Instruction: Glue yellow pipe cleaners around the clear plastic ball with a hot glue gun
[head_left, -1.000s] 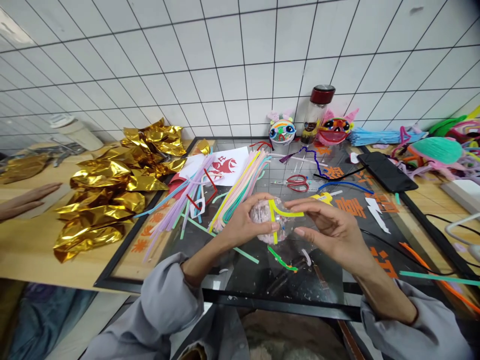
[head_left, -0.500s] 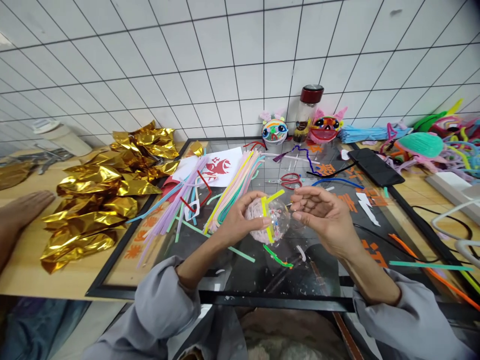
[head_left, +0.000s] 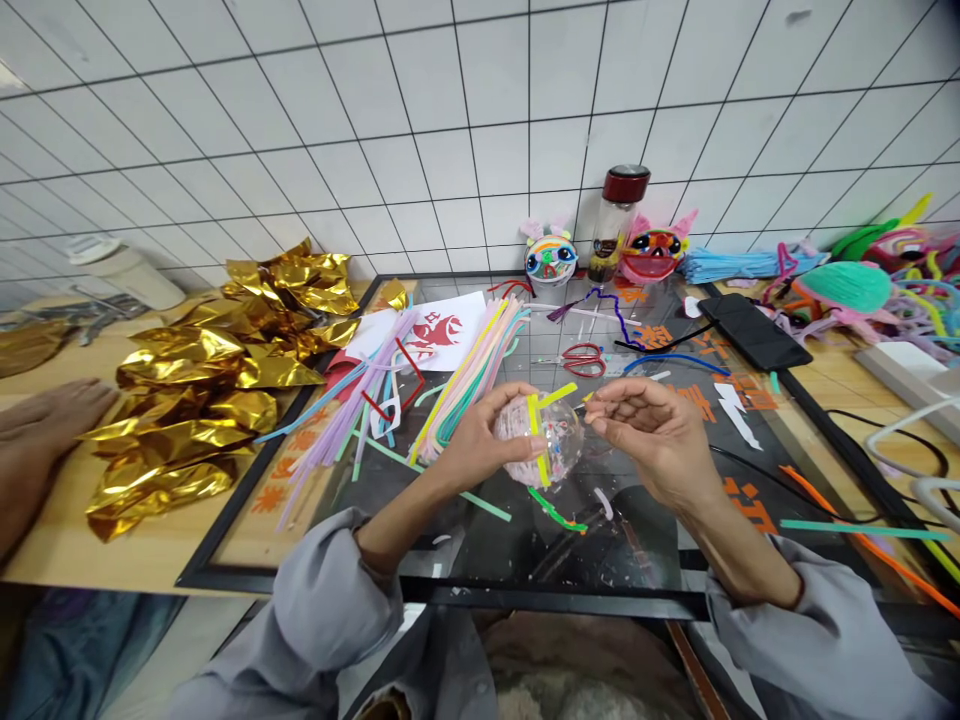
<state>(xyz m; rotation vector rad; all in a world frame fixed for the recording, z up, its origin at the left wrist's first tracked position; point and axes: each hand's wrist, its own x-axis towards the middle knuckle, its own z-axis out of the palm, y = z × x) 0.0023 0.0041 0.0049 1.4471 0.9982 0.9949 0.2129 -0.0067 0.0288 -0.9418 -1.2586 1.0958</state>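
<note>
My left hand (head_left: pixel 491 438) is closed round a clear ball (head_left: pixel 564 440), thumb across its front. White-pink fuzzy strands cover the ball's left half, and a yellow strip (head_left: pixel 535 415) runs round its middle with a loose end sticking up to the right. Close to the ball's right side, the thumb and fingers of my right hand (head_left: pixel 649 425) are pinched together. Something tiny shows at those fingertips, too small to name. Below the ball lie a green pipe cleaner (head_left: pixel 555 510) and a short white piece (head_left: pixel 603 503).
Bundled pastel pipe cleaners (head_left: pixel 469 375), red-handled scissors (head_left: pixel 583 360) and a phone (head_left: pixel 759 330) lie around. Behind stand a lidded bottle (head_left: pixel 619 225) and two decorated balls. Crumpled gold foil (head_left: pixel 195 370) is at left, beside another person's hand (head_left: pixel 75 405). Cables (head_left: pixel 900 420) run at right.
The ball and my left hand have shifted slightly to the right. My right hand's fingertips have drawn closer together beside the ball. The other person's hand at the left has moved a little.
</note>
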